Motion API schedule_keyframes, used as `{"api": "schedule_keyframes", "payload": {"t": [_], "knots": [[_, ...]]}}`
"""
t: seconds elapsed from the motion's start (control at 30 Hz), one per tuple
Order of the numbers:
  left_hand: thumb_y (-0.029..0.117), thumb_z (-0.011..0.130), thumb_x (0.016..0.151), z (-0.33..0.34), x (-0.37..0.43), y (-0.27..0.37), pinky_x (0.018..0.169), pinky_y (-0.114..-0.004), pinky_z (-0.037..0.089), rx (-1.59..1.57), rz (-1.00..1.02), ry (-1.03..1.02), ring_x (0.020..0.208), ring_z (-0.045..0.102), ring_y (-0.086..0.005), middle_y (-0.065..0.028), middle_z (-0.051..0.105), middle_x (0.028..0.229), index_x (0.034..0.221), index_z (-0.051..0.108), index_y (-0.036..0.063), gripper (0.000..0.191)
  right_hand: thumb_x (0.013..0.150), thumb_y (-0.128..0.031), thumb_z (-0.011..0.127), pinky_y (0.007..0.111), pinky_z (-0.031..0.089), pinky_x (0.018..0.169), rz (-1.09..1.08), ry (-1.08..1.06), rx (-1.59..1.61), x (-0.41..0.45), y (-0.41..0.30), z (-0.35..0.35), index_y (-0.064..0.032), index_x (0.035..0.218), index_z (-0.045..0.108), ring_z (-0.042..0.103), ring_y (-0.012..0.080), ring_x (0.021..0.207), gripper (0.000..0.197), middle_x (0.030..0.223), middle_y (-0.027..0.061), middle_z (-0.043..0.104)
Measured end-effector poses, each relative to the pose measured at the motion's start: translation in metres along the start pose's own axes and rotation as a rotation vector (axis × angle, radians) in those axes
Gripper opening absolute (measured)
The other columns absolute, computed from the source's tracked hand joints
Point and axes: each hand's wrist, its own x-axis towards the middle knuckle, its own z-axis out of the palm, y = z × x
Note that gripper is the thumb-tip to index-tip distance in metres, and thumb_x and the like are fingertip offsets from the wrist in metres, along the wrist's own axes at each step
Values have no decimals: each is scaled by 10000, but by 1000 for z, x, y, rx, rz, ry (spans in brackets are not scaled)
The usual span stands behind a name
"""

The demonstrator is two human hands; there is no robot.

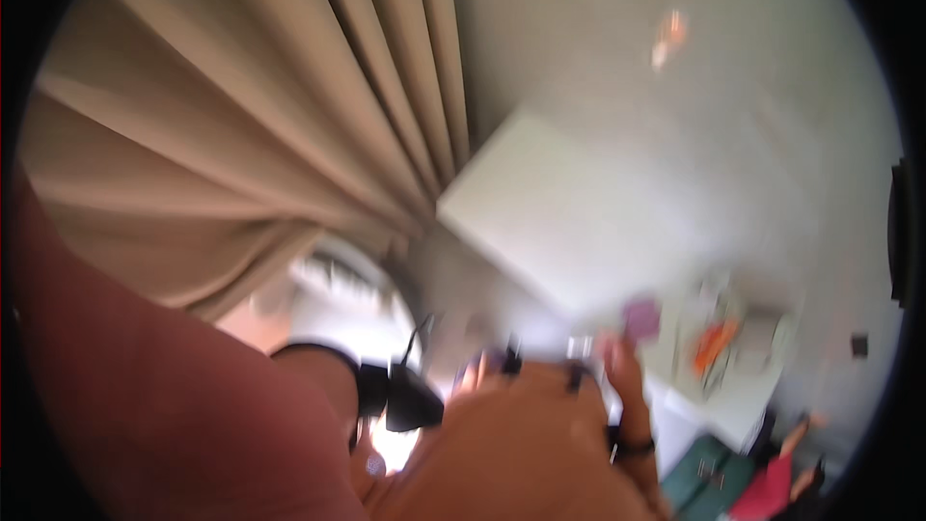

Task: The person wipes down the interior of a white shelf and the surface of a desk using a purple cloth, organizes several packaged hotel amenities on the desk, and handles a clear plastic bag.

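Observation:
The whole view is blurred. My right hand [616, 356] is low at the near edge of a white table [571, 224], a dark band around its wrist. A small purple piece [642, 320] lies at its fingertips; whether the hand grips it or only touches it is too blurred to tell. A reddish, out-of-focus arm or sleeve [181, 391] fills the lower left, close to the camera. Beside it is a black strapped-on device [414, 399]. I cannot make out my left hand in view. My brown-orange top [514, 441] covers the bottom middle.
A pleated beige curtain [289, 87] hangs at the upper left, bright light below it. An orange item [715, 344] lies among clutter on the table's right part. At lower right are a dark green case or bag [705, 474] and another person in red [763, 488].

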Motion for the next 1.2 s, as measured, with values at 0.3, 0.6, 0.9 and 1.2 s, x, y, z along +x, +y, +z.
{"api": "schedule_keyframes", "payload": {"t": [0.3, 0.6, 0.9, 1.2], "knots": [[405, 558, 995, 3, -12, -65, 1096, -521, 436, -149, 21, -97, 1237, 575, -452, -266, 600, 1313, 1363, 560, -37, 575, 1050, -176, 594, 455, 564, 906, 99, 59, 67, 18, 17, -14, -85, 1099, 716, 691, 367, 1041, 160, 1104, 165, 716], [365, 595, 992, 52, -18, -84, 1072, -510, 465, 39, 24, -112, 1208, 604, -438, -247, 631, 1265, 1319, 592, -43, 523, 923, -102, 732, 453, 544, 801, -129, 209, 88, 46, 18, -67, -24, 1105, 643, 658, 411, 954, 217, 1012, 201, 671], [325, 632, 989, 117, -56, -112, 1048, -500, 493, 300, -161, -240, 1180, 633, -425, -229, 663, 1218, 1275, 623, -48, 471, 948, -140, 715, 426, 551, 834, 95, 274, 336, 32, 69, -60, -32, 1141, 623, 672, 381, 976, 240, 1093, 195, 651], [76, 797, 862, 250, -237, -180, 1057, -382, 489, 474, -1112, -1221, 1209, 647, -327, -168, 652, 1331, 1384, 601, 36, 559, 921, 13, 747, 269, 544, 755, -95, 338, 919, 24, 116, -147, -52, 1206, 651, 671, 129, 913, 308, 1067, 72, 703]]}}
